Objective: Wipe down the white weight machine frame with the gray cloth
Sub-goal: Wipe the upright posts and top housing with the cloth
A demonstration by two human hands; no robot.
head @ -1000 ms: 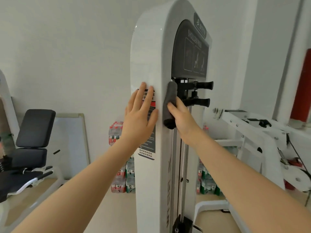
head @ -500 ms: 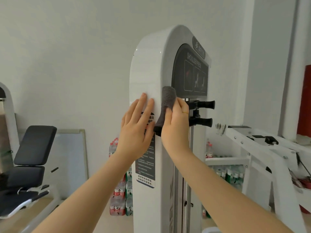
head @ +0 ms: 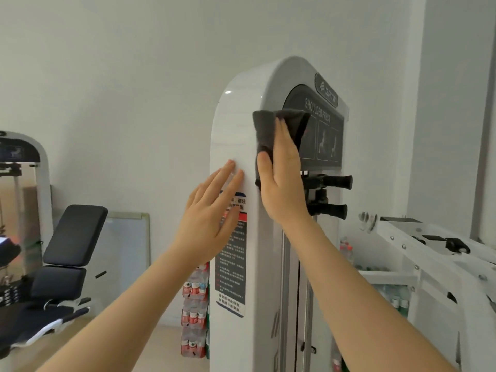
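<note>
Shoulder-press machine frame (head: pixel 236 124), white with an arched top, standing upright before a pale wall. Gray cloth (head: pixel 268 130) lies folded over the frame's front corner edge, just below the arch and beside the dark "SHOULDER PRESS" instruction panel (head: pixel 326 130). Right hand (head: pixel 283 181) presses the cloth against the frame with straight fingers, the thumb laid along the cloth's lower edge; whether the far fingers curl behind the cloth cannot be told. Left hand (head: pixel 212 218) rests flat and open on the frame's side face, fingers extended and slightly spread, its palm covering the upper part of the warning label (head: pixel 232 267). Two black adjustment handles (head: pixel 331 196) project from the frame below the panel, just beside the right wrist. Shrink-wrapped packs of bottled water (head: pixel 194 318) are stacked behind the frame's lower part. Black padded bench (head: pixel 71 245) stands well apart, left of the frame.
</note>
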